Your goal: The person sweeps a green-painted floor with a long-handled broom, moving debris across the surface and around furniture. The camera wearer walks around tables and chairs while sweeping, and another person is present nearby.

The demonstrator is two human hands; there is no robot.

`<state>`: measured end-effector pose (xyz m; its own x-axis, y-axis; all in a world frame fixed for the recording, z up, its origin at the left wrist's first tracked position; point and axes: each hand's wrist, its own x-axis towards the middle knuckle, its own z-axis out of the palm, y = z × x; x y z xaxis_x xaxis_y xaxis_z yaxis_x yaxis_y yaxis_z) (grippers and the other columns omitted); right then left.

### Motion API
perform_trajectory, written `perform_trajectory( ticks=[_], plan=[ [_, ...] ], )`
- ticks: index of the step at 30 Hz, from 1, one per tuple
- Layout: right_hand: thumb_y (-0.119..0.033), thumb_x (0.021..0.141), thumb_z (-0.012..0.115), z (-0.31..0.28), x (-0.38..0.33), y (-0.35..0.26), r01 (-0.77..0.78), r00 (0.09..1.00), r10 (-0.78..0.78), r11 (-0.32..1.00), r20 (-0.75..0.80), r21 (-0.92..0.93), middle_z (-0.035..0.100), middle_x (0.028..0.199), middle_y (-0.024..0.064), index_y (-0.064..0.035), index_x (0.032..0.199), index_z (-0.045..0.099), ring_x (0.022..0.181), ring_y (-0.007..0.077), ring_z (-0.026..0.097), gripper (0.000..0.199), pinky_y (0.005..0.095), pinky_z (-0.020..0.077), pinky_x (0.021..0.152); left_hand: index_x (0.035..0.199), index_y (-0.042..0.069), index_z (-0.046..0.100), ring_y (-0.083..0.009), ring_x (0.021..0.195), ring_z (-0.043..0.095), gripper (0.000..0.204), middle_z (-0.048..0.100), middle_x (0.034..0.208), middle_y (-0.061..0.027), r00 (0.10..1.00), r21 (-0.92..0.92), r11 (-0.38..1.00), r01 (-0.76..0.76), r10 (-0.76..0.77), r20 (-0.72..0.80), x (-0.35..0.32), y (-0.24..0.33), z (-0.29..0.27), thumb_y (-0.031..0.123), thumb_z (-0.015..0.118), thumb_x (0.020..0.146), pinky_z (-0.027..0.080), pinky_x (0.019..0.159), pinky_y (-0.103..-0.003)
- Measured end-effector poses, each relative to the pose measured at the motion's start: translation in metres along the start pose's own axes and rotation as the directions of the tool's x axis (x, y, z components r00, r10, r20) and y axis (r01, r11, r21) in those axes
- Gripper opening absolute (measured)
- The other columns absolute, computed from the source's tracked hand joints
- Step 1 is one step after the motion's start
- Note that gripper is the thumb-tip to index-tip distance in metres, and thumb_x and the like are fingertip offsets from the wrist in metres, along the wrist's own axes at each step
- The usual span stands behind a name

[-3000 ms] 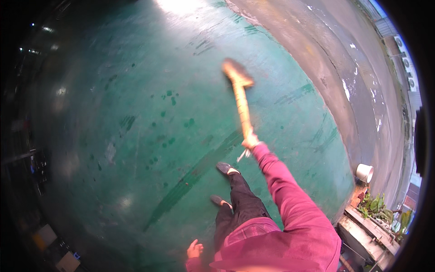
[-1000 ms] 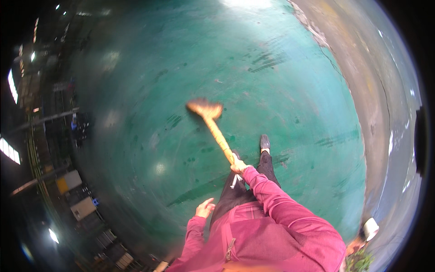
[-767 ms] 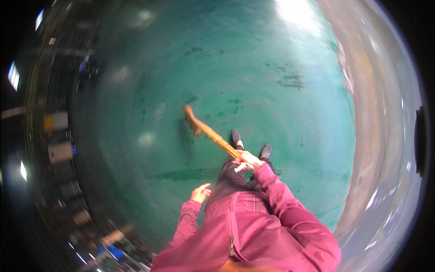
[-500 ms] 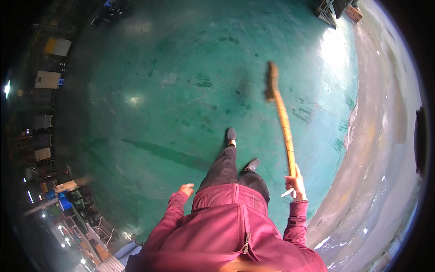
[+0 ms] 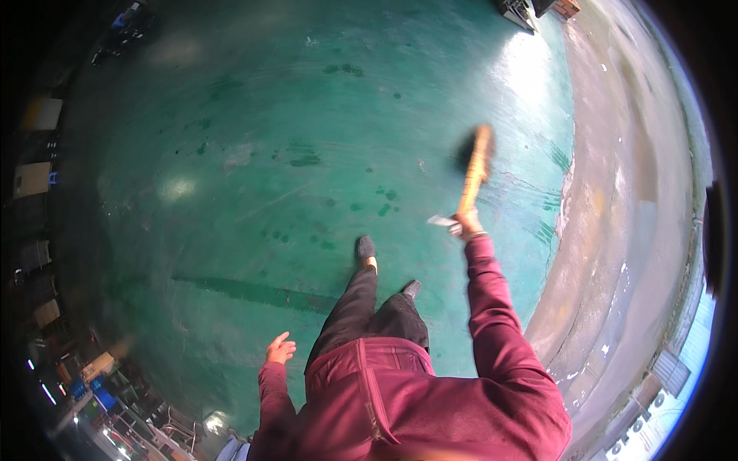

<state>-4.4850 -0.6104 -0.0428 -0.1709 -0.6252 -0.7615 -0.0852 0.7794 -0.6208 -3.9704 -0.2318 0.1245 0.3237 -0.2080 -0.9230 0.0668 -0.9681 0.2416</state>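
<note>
My right hand [image 5: 467, 223] is stretched out ahead of me at the right, closed round the lower end of a long-handled wooden brush [image 5: 474, 178]. Its shaft is yellow-brown with dark bands. The far end is smeared by motion, and a dark patch, perhaps bristles or shadow, lies along its left side. A thin white strip [image 5: 441, 220] sticks out to the left of the same hand; its kind does not show. My left hand [image 5: 280, 349] hangs beside my left hip with nothing in it, its fingers apart.
I stand on a worn green floor [image 5: 254, 207] with dark stains. Along the right runs a cracked edge to grey concrete [image 5: 588, 207]. A metal-framed object [image 5: 516, 14] and bricks [image 5: 567, 8] are at the far right. Boxes [image 5: 32, 180] and cluttered shelving line the left.
My right arm has swung forward and up, and the brush appears shorter and leans right. My left hand has moved left and its fingers have spread. The view has shifted.
</note>
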Motion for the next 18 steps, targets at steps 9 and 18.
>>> perform_trajectory(
  ticks=[9, 18],
  plan=[
    [0.001, 0.062, 0.062, 0.245, -0.155, -0.042, -0.205, 0.859, 0.186, 0.979, 0.478, -0.012, 0.052, 0.063, 0.0076, 0.0026, 0.078, 0.051, 0.043, 0.0161, 0.048, 0.02, 0.0302, 0.036, 0.037, 0.123, 0.013, 0.04, -0.0198, 0.078, 0.059, 0.042, 0.059, 0.097, -0.0105, 0.991, 0.252, 0.967, 0.041, -0.072, 0.115, 0.02, -0.016, 0.019, 0.01, 0.042, 0.082, 0.048, 0.062, -0.032],
    [-0.009, 0.081, 0.047, 0.086, -0.204, -0.134, -0.607, 0.665, 0.156, 0.682, 0.731, 0.407, 0.044, 0.05, -0.0015, -0.0022, 0.072, 0.049, 0.033, 0.0068, 0.037, 0.011, 0.019, 0.0313, 0.031, 0.123, 0.012, 0.04, -0.0194, 0.079, 0.059, 0.044, 0.058, 0.097, -0.0126, 0.999, 0.031, 0.999, -0.039, 0.038, 0.029, 0.023, 0.082, 0.011, 0.004, 0.043, 0.08, 0.048, 0.061, -0.03]
  ],
)
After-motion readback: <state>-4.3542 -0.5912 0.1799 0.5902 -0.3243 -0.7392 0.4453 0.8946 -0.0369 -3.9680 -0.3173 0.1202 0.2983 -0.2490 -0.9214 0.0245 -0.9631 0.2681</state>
